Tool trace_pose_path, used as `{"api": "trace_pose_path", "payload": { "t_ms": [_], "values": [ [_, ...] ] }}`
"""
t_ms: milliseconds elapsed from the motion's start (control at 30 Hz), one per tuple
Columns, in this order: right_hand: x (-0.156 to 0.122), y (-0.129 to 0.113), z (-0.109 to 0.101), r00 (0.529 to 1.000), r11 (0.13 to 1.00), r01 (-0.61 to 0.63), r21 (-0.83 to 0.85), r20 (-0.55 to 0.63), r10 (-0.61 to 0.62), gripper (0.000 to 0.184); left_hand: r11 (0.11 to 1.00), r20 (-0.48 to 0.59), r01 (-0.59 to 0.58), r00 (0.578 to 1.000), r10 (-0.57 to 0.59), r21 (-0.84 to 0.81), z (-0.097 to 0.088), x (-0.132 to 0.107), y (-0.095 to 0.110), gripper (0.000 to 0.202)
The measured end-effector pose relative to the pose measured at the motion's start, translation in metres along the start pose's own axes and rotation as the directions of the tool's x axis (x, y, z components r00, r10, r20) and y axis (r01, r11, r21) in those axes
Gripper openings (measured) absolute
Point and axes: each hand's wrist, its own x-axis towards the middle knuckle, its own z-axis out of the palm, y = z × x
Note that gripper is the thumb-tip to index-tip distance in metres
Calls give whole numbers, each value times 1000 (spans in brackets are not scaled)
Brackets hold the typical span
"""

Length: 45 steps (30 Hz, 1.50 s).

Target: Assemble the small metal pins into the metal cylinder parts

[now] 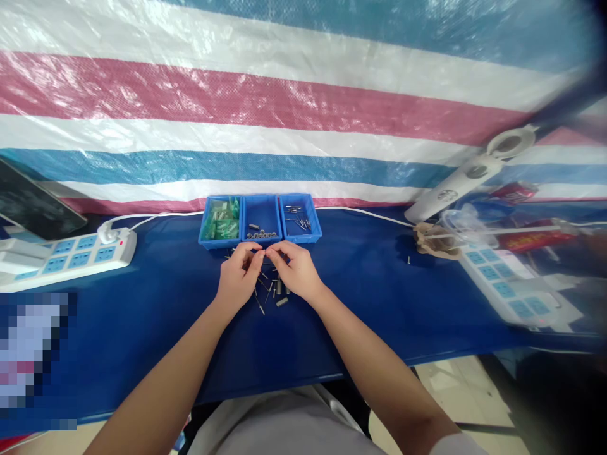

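Observation:
My left hand [241, 275] and my right hand [294, 270] meet over the middle of the blue table, fingertips pinched close together. What they hold between the fingertips is too small and covered to make out. Beneath and between them lie several thin metal rivets [259, 302] and short metal cylinders [282, 302], partly hidden by the hands. Just beyond stand three joined blue bins: the left bin [219, 242] has small green-and-clear packets, the middle bin [260, 208] has small round metal parts and a cylinder, and the right bin [300, 239] has several thin rivets.
White power strips stand left [126, 253] and right [515, 309], with a white cable [360, 213] along the back. A brown paper cup-like piece [434, 243], clear plastic and red packets [535, 235] crowd the right. A single small rivet [408, 260] lies right of centre.

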Motion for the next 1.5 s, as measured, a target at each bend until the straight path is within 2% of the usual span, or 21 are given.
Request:
{"api": "trace_pose_path", "payload": {
  "t_ms": [233, 433, 533, 700, 833, 967, 1067, 1500],
  "values": [
    [0, 0, 1, 1000, 1000, -25, -5, -7, 25, 20, 1000, 17, -17, 1000, 17, 15, 0, 0, 1, 23],
    [-1, 2, 3, 996, 995, 93, -28, 15, -93, 19, 1000, 12, -8, 1000, 8, 21, -1, 1, 1, 24],
    [0, 2, 2, 988, 986, 150, -73, -19, -152, 17, 1000, 11, 6, 1000, -6, 3, -1, 0, 0, 25],
    [2, 4, 1, 983, 981, 147, -129, -92, -159, 13, 999, 34, -10, 999, 12, -44, 0, 0, 0, 23],
    [2, 7, 1, 992, 995, 82, -63, -93, -88, 11, 999, 36, -52, 998, 52, -13, 2, 1, 0, 20],
    [2, 5, 4, 992, 984, -80, 160, -86, 95, 10, 998, 37, -61, 997, 61, 6, 2, 1, 1, 19],
    [3, 2, 4, 983, 943, -153, 296, -57, 177, 14, 998, 41, -52, 998, 51, 21, 2, 1, 1, 16],
    [5, 5, 4, 958, 842, -271, 467, 46, 284, 28, 999, 44, -27, 999, 26, 20, 2, 1, -1, 19]
  ]
}}
